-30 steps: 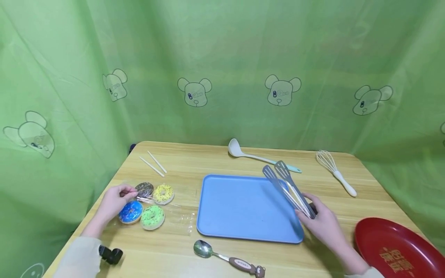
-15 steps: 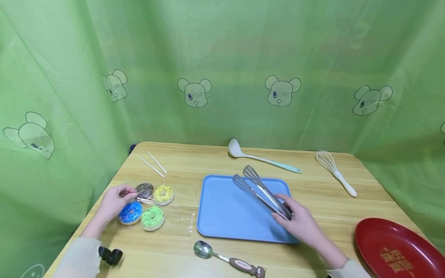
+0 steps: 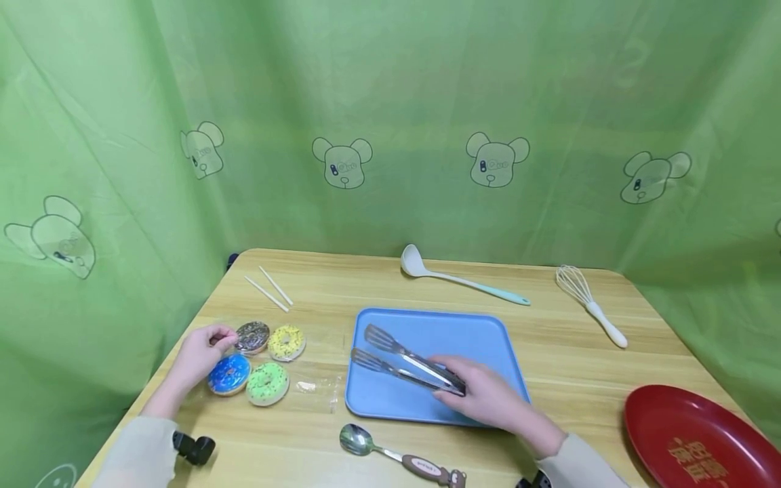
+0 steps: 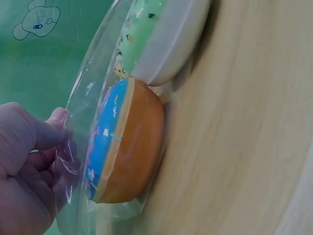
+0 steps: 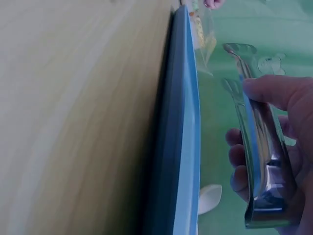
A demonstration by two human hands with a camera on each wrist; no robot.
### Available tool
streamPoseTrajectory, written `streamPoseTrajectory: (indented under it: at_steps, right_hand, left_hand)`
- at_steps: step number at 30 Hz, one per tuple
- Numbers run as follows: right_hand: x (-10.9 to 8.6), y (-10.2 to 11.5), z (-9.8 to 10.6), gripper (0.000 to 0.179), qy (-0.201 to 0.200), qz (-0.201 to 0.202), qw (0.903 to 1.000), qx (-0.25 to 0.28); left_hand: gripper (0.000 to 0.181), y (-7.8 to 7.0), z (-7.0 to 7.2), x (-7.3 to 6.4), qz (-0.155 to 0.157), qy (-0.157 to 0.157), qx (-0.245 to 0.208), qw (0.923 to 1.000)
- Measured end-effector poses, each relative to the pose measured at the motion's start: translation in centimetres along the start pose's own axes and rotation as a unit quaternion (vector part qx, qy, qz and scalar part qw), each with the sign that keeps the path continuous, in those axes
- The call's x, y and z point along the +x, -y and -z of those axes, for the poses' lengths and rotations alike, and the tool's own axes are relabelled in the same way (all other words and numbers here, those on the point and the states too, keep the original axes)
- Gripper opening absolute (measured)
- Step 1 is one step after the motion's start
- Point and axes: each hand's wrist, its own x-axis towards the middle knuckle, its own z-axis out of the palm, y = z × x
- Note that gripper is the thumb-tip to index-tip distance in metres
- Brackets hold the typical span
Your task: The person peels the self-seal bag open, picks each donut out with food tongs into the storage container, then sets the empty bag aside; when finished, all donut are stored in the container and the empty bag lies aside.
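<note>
My left hand [image 3: 201, 352] pinches the edge of a clear plastic bag [image 4: 84, 93] between thumb and fingers. In the bag lie a blue doughnut [image 3: 228, 375], a green doughnut [image 3: 267, 388], a yellow doughnut [image 3: 282, 348] and a dark brown doughnut [image 3: 251, 328], grouped on the table's left side. My right hand [image 3: 488, 398] grips a pair of metal tongs [image 3: 383, 339] near the closed end, thumb on one arm and fingers round the other. Spread apart, the slotted tong heads point left above the blue tray [image 3: 488, 333], toward the doughnuts.
A spoon with a brown handle [image 3: 421, 466] lies in front of the tray. Behind it is a ladle [image 3: 454, 278], with a whisk [image 3: 601, 318] at the back right. A red plate [image 3: 665, 413] sits at the right edge. Two white sticks [image 3: 266, 293] lie back left.
My right hand has carried the tongs left and downward across the tray, and they now point more to the left. The left hand has barely moved; the plastic bag has shifted slightly.
</note>
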Motion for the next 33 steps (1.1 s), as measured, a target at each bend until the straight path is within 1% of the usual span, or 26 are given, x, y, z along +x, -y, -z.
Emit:
streamPoseTrajectory:
  at_steps: [4, 7, 12, 18, 25, 29, 33]
  right_hand:
    - [0.9, 0.7, -0.4, 0.045, 0.032, 0.018, 0.9989, -0.029]
    - [1.7, 1.2, -0.8, 0.042, 0.043, 0.025, 0.998, -0.039]
    - [3.2, 2.0, -1.4, 0.035, 0.052, 0.032, 0.9974, -0.038]
    - [4.7, 2.6, -2.4, 0.029, 0.065, 0.025, 0.997, -0.034]
    - [6.3, 2.9, -3.5, 0.029, 0.073, 0.019, 0.9964, -0.038]
    - [7.2, 3.1, -4.0, 0.03, 0.079, 0.024, 0.9959, -0.039]
    - [7.8, 3.3, -4.2, 0.03, 0.081, 0.03, 0.9959, -0.028]
  left_hand:
    - [0.017, 0.0, 0.0, 0.1, 0.006, -0.002, -0.012, 0.9999]
    - [0.018, 0.0, 0.1, 0.1, 0.007, -0.007, -0.023, 0.9997]
    - [0.019, -0.2, 0.2, 0.1, 0.01, -0.014, -0.037, 0.9992]
    - [0.021, -0.2, 0.2, 0.1, 0.008, -0.022, -0.027, 0.9994]
    - [0.02, -0.3, 0.3, 0.0, 0.002, -0.029, -0.025, 0.9992]
    - [0.019, -0.3, 0.3, 0.0, -0.001, -0.033, -0.025, 0.9991]
    - [0.02, -0.3, 0.4, 0.0, 0.0, -0.033, -0.026, 0.9991]
